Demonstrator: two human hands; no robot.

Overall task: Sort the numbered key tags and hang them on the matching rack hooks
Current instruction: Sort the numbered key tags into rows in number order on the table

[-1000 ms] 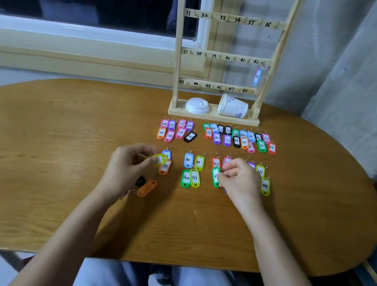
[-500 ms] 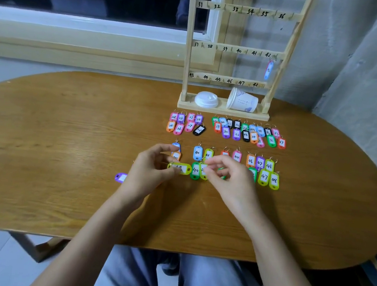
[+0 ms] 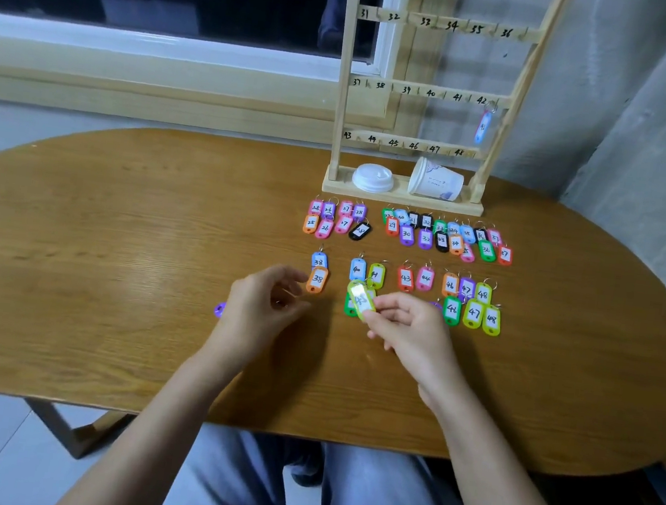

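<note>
The right hand (image 3: 409,331) is pinching a yellow-green tag (image 3: 361,300) between the thumb and the tips of its fingers (image 3: 384,312). The number on the label is looking like 45, though it is blurred. The tag is being held just above the worktop (image 3: 113,250), over the green tag (image 3: 350,305) in the near row. Its long axis is slanting, with the ring end pointing up and left toward the rack (image 3: 341,106) and the other end sitting in the grip. The left hand (image 3: 259,310) is hovering just beside the orange 38 tag (image 3: 316,279), its fingers (image 3: 292,276) curling loosely and, as far as can be seen, gripping nothing. If the number is being read rightly, the coming move is turning on the gap between the pink 44 tag (image 3: 425,279) and the orange 46 tag (image 3: 450,284). That gap is lying to the right of the held tag and a little farther from the person, on the right hand's own side, so that hand is sitting nearer. The tag is likely needing to swing until its length is running front to back like its neighbours. Hanging is looking barely begun: only a blue tag (image 3: 482,127) is dangling from the rack, at hook 42.
</note>
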